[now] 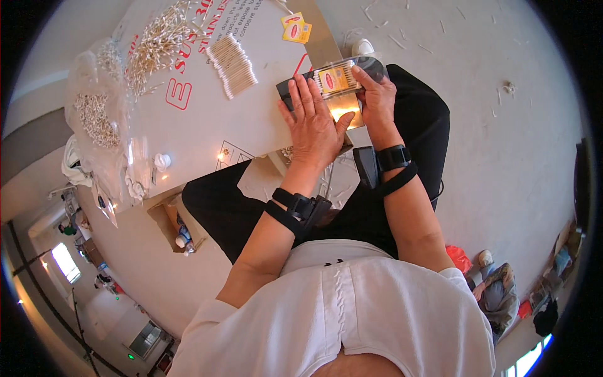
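Observation:
A clear plastic pack of cotton swabs (349,70) with a yellow card label (331,80) lies at the table's right edge, over a dark, shiny surface. My left hand (311,130) rests with fingers stretched out across the pack's left end. At the other end, my right hand (378,99) grips the pack, its thumb pressed on top and its other fingers mostly hidden beneath. Left of my hands, a neat row of cotton swabs (232,66) lies on the table. Two yellow cards (296,28) sit at the table's far edge.
A loose heap of swabs (160,47) covers the far left of the printed tabletop (207,135), beside a clear bag of swabs (97,119). An open carton (169,226) stands below. Stray swabs dot the floor (465,56). Another person (496,292) sits at the lower right.

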`<state>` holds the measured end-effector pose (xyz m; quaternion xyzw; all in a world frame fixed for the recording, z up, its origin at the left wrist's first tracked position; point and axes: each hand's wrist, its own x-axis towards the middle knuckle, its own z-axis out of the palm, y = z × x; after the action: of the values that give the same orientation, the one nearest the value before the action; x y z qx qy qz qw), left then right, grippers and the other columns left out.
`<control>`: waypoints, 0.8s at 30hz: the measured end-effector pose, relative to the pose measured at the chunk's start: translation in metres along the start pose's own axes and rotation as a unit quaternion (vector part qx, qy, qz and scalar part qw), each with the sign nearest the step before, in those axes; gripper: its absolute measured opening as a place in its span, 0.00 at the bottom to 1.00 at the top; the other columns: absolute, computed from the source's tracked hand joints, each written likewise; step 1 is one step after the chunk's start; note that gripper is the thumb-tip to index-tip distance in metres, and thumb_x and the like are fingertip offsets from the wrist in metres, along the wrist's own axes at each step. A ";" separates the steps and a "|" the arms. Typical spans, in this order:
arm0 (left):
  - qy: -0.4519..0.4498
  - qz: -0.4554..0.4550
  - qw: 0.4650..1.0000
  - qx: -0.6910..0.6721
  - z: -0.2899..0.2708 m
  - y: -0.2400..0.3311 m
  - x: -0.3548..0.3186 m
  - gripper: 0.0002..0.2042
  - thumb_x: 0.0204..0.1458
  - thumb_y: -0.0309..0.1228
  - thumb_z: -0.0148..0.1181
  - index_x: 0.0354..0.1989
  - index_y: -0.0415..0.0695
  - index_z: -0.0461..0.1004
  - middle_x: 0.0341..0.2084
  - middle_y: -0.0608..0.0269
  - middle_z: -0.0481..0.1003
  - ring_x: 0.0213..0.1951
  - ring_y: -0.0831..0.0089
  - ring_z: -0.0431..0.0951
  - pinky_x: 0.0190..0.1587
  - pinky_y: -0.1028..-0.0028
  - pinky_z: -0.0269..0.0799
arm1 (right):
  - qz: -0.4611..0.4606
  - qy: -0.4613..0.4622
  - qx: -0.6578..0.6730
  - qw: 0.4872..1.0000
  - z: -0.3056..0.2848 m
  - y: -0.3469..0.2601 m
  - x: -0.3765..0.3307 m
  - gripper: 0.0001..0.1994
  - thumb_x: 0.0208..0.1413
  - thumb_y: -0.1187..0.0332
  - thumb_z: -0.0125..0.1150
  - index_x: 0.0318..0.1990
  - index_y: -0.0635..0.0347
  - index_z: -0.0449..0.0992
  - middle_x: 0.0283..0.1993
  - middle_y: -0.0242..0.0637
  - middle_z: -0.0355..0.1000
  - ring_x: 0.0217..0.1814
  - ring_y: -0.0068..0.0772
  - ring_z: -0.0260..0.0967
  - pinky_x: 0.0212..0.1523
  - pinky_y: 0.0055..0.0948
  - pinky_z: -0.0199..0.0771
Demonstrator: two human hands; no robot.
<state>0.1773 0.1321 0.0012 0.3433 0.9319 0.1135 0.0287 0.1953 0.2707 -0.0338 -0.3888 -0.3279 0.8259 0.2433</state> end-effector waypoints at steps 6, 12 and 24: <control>0.027 -0.021 0.999 -0.020 0.001 0.004 -0.001 0.47 0.54 0.56 0.53 0.69 0.29 0.43 0.71 0.39 0.40 0.73 0.47 0.36 0.67 0.41 0.33 | -0.001 0.002 0.014 1.000 0.001 0.001 0.000 0.09 0.48 0.72 0.72 0.36 0.64 0.80 0.33 0.32 0.78 0.31 0.24 0.75 0.30 0.26 0.76; 0.009 0.011 1.000 -0.007 -0.005 0.000 0.014 0.45 0.55 0.56 0.52 0.70 0.35 0.43 0.70 0.40 0.42 0.72 0.46 0.39 0.66 0.39 0.35 | 0.001 0.010 0.009 1.000 0.000 -0.001 0.001 0.09 0.47 0.74 0.72 0.36 0.64 0.80 0.34 0.33 0.78 0.30 0.25 0.75 0.30 0.26 0.77; 0.131 -0.009 0.987 -0.094 -0.015 -0.049 0.003 0.31 0.53 0.37 0.58 0.63 0.35 0.58 0.63 0.48 0.59 0.66 0.47 0.54 0.65 0.48 0.47 | -0.247 0.194 -0.051 0.948 -0.023 -0.012 0.017 0.10 0.55 0.69 0.66 0.40 0.66 0.76 0.36 0.33 0.74 0.37 0.22 0.70 0.38 0.21 0.71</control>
<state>0.1421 0.0948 0.0047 0.3128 0.9157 0.2447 -0.0608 0.2058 0.2983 -0.0449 -0.4603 -0.4019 0.6304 0.4788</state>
